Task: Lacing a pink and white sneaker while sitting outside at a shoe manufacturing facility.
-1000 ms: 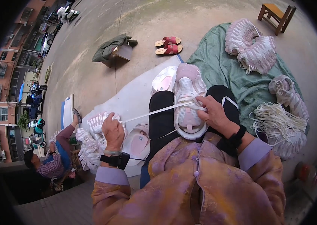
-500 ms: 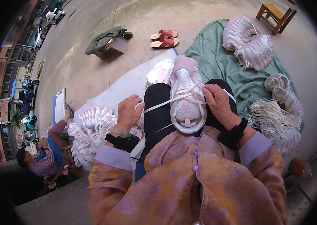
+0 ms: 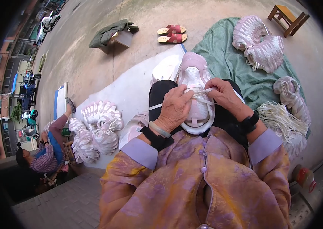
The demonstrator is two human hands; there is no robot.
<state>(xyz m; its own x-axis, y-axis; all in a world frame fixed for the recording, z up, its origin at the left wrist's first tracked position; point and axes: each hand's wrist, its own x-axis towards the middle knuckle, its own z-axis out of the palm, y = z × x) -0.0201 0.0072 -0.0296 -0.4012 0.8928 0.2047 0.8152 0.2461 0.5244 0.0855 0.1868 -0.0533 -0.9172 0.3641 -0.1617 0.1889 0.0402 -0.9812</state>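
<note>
A pale pink and white sneaker [image 3: 192, 72] rests on my lap between my black-trousered thighs, its toe pointing away from me. A flat white shoelace [image 3: 202, 100] crosses its tongue. My left hand [image 3: 175, 107] lies over the shoe's left side, fingers curled together at the lace. On the right, my right hand [image 3: 225, 96] pinches a strand of the lace between thumb and forefinger. The two hands' fingertips are close together above the tongue. Part of the lacing is hidden under my left fingers.
Bundled sneakers lie left [image 3: 100, 126] and on a green cloth [image 3: 222, 45] at right. A bundle of white laces [image 3: 280, 118] sits right of me. Beyond are red slippers [image 3: 173, 33], a box with a dark garment [image 3: 112, 36] and a wooden stool [image 3: 288, 19]. Another person [image 3: 47, 158] sits far left.
My left hand has moved right, from out beside the shoe onto its lacing. My right hand has stayed by the shoe, its fingers now raised slightly with a lace strand.
</note>
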